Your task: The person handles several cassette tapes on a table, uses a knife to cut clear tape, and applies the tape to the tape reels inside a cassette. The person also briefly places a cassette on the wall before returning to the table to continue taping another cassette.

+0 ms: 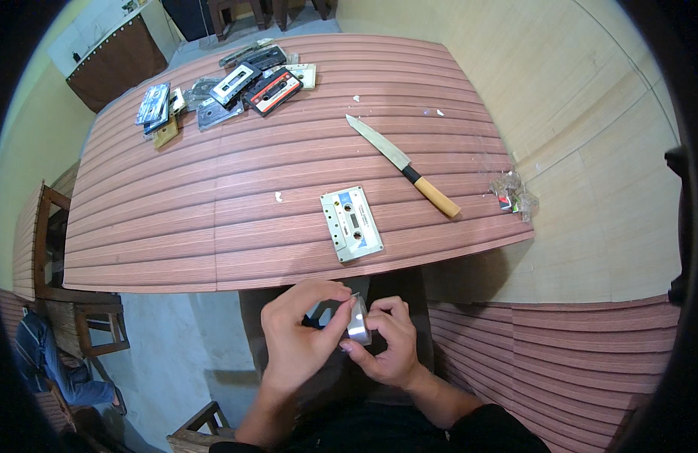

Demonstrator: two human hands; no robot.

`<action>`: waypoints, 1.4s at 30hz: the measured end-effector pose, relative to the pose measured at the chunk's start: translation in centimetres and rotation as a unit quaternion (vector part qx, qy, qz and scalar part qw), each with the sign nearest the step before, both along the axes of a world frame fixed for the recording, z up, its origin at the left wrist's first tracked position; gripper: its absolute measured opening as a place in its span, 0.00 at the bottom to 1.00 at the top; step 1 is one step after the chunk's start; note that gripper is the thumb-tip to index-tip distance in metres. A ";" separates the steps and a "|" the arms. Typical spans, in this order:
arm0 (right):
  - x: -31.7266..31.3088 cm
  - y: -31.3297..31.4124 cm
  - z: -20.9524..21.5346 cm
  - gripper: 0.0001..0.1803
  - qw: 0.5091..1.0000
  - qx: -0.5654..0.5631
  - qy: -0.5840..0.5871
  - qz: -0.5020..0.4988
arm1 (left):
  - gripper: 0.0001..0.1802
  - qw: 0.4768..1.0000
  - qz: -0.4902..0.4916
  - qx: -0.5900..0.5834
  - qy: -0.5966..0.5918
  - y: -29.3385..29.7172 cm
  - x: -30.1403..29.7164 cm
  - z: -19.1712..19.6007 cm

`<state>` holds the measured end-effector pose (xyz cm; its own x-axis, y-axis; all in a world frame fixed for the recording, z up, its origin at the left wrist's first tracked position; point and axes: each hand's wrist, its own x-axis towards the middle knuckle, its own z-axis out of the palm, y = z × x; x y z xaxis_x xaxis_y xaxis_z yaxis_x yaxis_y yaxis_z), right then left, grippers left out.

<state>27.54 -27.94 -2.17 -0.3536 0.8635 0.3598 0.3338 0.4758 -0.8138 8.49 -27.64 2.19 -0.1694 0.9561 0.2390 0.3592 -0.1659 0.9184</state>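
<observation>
Just beyond the table's near edge, I hold a shiny, silvery-clear roll of tape point(358, 323) between both hands. My left hand point(300, 328) pinches its upper left side with thumb and fingertips. On the other side, the curled fingers and thumb of my right hand point(393, 341) grip it. Part of the roll is hidden behind the fingers. A pale cassette tape point(352, 224) with a blue and white label lies flat on the table, a short way beyond my hands.
A kitchen knife point(402, 166) with a wooden handle lies right of the cassette, blade pointing away. Several more cassettes point(232, 84) are heaped at the far left. Crumpled clear wrapping point(514, 198) sits at the table's right edge, against the wall. A seated person's leg point(73, 374) shows at left.
</observation>
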 end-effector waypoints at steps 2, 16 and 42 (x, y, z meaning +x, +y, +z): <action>-0.1 1.0 0.1 0.17 0.999 -0.016 0.032 0.026 | 0.11 1.000 -0.018 -0.009 -0.023 1.3 -0.7 0.0; -1.5 3.1 1.8 0.15 0.914 -0.336 0.227 -0.025 | 0.11 1.000 0.000 0.010 -0.021 8.1 -2.3 -1.1; -2.6 2.9 2.5 0.19 0.903 -0.339 0.251 -0.076 | 0.11 0.999 0.032 0.024 0.021 8.4 -2.2 -2.7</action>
<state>24.89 -25.03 0.29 -0.1513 0.9703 -0.1886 -0.1384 -0.2097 -0.9679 6.25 -19.26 -0.55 -0.2188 0.9307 0.2930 0.4085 -0.1853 0.8937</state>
